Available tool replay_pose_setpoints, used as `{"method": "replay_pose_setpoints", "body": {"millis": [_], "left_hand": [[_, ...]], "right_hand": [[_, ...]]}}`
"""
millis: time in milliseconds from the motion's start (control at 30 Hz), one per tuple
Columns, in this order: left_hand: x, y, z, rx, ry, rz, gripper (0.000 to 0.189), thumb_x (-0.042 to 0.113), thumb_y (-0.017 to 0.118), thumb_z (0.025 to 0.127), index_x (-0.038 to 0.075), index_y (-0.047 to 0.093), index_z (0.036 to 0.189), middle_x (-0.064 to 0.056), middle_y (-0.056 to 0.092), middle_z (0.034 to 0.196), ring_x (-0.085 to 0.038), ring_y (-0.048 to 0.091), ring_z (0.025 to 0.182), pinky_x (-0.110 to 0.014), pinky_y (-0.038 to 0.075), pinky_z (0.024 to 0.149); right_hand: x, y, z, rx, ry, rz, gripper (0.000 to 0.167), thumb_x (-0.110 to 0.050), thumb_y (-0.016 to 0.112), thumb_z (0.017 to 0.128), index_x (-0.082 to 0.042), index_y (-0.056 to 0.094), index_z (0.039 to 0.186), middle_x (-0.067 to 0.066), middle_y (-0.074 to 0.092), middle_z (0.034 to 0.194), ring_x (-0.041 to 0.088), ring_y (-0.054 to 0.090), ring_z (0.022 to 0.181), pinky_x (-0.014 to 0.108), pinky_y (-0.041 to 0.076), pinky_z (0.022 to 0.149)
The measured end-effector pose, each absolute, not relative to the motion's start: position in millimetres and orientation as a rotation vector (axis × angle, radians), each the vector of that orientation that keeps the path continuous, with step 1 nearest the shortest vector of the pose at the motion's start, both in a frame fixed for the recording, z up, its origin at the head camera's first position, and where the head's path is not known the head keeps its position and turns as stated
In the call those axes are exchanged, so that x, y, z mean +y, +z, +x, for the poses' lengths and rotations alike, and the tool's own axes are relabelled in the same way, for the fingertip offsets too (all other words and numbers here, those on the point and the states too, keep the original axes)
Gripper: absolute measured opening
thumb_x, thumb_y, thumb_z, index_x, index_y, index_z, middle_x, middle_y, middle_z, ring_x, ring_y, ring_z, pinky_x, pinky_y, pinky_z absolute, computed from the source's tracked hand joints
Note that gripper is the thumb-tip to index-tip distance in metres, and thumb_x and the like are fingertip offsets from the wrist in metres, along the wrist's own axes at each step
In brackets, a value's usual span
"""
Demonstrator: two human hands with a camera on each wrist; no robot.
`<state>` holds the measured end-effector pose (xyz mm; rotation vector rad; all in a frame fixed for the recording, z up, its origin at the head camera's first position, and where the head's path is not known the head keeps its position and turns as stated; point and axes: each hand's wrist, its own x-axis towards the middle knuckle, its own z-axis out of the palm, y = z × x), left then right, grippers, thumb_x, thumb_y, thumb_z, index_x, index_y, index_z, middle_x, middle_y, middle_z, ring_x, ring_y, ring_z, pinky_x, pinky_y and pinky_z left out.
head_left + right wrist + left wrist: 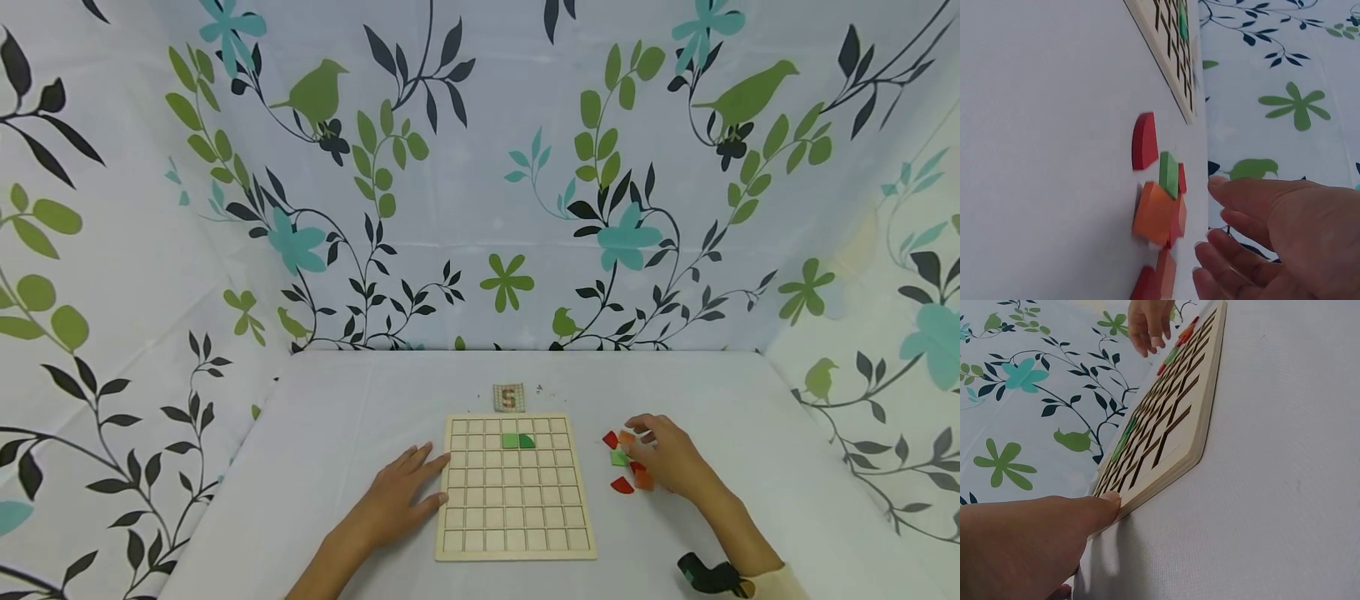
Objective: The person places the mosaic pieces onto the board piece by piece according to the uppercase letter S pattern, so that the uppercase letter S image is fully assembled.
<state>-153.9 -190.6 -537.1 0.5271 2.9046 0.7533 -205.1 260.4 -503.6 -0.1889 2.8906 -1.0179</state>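
Your left hand (401,500) is resting beside the gridded wooden board (516,500), its spread fingers touching the left edge and gripping nothing. Your right hand (670,457) is hovering over the loose pieces right of the board, its fingers loosely bent and parted, holding nothing. Red (622,485), orange (643,480) and light green pieces (619,457) are lying clustered on the table (360,400). A light green square (510,441) and a darker green rounded piece (527,442) are sitting side by side in the board's second row from the far edge.
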Motion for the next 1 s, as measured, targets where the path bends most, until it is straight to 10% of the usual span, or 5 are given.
{"method": "replay_pose_setpoints", "body": {"millis": [733, 1000], "left_hand": [[-190.2, -534.8, -151.1, 2.895, 0.77, 0.517, 0.062, 0.047, 0.065, 0.104, 0.024, 0.05, 0.159, -0.016, 0.036, 0.17, -0.044, 0.029, 0.157, -0.071, 0.027, 0.122], [-189.5, -533.7, -151.2, 2.898, 0.768, 0.523, 0.062, 0.047, 0.065, 0.104, 0.023, 0.05, 0.159, -0.016, 0.036, 0.17, -0.045, 0.029, 0.157, -0.07, 0.026, 0.122]], "right_hand": [[307.7, -507.0, -168.2, 2.798, -0.882, -0.223, 0.03, 0.002, 0.071, 0.092, -0.003, 0.067, 0.121, 0.004, 0.064, 0.109, 0.021, 0.061, 0.102, 0.041, 0.057, 0.09], [306.6, -510.5, -168.0, 2.848, -0.848, -0.164, 0.03, -0.015, 0.079, 0.094, -0.001, 0.065, 0.116, 0.006, 0.062, 0.105, 0.02, 0.061, 0.099, 0.04, 0.057, 0.087]]}}
